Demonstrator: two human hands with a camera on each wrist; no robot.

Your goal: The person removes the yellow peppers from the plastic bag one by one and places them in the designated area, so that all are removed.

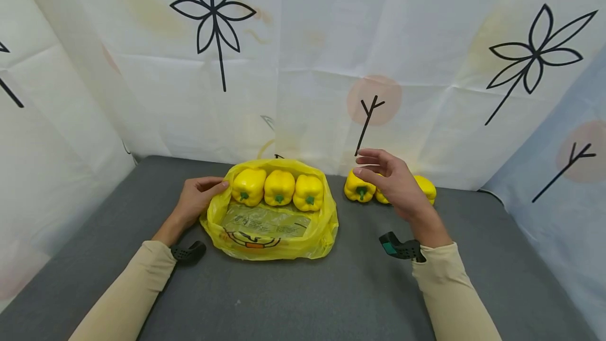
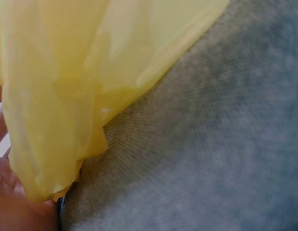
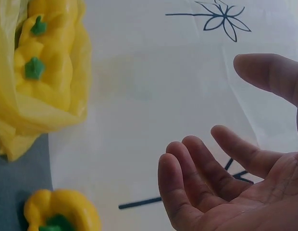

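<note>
A yellow plastic bag [image 1: 329,233] stands with its mouth spread wide, and three yellow bell peppers [image 1: 279,188] with green stems lie in a row along its far side. My left hand [image 1: 195,199] pinches the bag's left rim between thumb and fingers; in the left wrist view the bag's film [image 2: 53,130] covers part of that hand. To the right of the bag, my right hand [image 1: 397,186] is raised with fingers loosely bent and nothing in them. Behind it several more bell peppers [image 1: 358,187] sit on the table, partly hidden by the hand.
The dark grey table [image 1: 284,299] runs up to a white curtain [image 1: 312,67] printed with black flowers and twigs. The loose peppers stand close to that curtain at the table's far edge. More curtain hangs at the left and right sides.
</note>
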